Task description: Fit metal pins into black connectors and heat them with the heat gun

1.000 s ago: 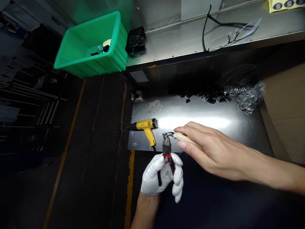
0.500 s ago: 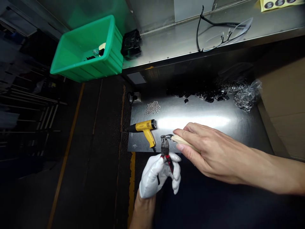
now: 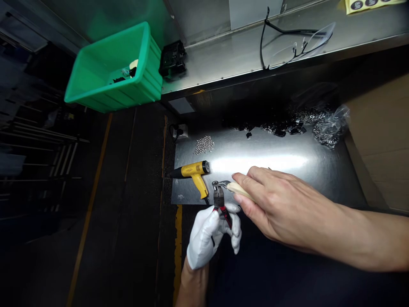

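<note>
In a white glove, my left hand (image 3: 206, 236) is closed around the handles of red-and-black pliers (image 3: 219, 200), which point up and away from me. Their jaws grip a small shiny round metal part (image 3: 215, 184). My bare right hand (image 3: 281, 204) holds a tool with a pale wooden handle (image 3: 238, 189), its forefinger stretched along the handle. The dark, curved metal end (image 3: 223, 184) of that tool reaches the round part; whether it touches cannot be made out. Just beyond the pliers lies a yellow heat gun (image 3: 195, 172), its black nozzle pointing left.
On the metal bench (image 3: 255, 149) lie a patch of small shiny parts (image 3: 203, 145), scattered black pieces (image 3: 280, 131) and a clear bag of metal parts (image 3: 332, 128). A green bin (image 3: 111, 94), a black object (image 3: 173, 59) and glasses (image 3: 281, 32) rest on the shelf. Cardboard (image 3: 380, 145) stands right.
The wooden-handled tool's tip and the pliers' jaws have shifted slightly left. My right hand has tilted a little. Both grips are the same.
</note>
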`<state>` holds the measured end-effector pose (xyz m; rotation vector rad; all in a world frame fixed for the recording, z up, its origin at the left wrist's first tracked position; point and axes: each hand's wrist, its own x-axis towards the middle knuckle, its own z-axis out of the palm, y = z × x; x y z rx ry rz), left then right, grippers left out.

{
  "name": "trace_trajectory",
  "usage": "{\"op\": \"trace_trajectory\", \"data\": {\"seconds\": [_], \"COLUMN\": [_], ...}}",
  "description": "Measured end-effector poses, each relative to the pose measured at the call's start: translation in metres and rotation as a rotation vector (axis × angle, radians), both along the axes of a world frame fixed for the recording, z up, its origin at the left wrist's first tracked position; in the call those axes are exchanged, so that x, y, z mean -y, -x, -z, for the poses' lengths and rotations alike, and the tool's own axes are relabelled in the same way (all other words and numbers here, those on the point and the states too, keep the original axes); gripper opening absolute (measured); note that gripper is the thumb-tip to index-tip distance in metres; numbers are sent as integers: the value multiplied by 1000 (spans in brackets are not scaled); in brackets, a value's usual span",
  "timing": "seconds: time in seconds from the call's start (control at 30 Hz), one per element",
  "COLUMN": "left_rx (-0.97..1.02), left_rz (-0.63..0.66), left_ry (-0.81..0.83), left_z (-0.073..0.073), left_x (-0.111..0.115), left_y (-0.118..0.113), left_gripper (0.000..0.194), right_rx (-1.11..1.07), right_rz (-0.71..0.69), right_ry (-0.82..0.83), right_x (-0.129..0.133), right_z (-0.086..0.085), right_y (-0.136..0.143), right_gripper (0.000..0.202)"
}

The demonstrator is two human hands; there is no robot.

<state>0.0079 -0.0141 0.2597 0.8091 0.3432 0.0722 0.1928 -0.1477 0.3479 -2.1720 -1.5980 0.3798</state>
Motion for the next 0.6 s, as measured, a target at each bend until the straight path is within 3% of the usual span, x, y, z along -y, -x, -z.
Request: {"op": "trace_trajectory", "data": {"seconds": [0.27, 0.43, 0.6], "left_rx": [6, 61, 106], "left_rz": [-13, -29, -2], "left_ry": [-11, 28, 38], "left_z": [2, 0, 2], "left_x": [3, 6, 3], "left_y": [-4, -7, -5], "left_gripper": [44, 41, 40], "right_rx": [114, -55, -158], "right_rz": [29, 66, 10], "right_ry": [-4, 71, 46], "right_x": [0, -3, -2], "right_z": [3, -3, -6], "right_y": [5, 1, -7], "right_gripper": [39, 37, 34]}}
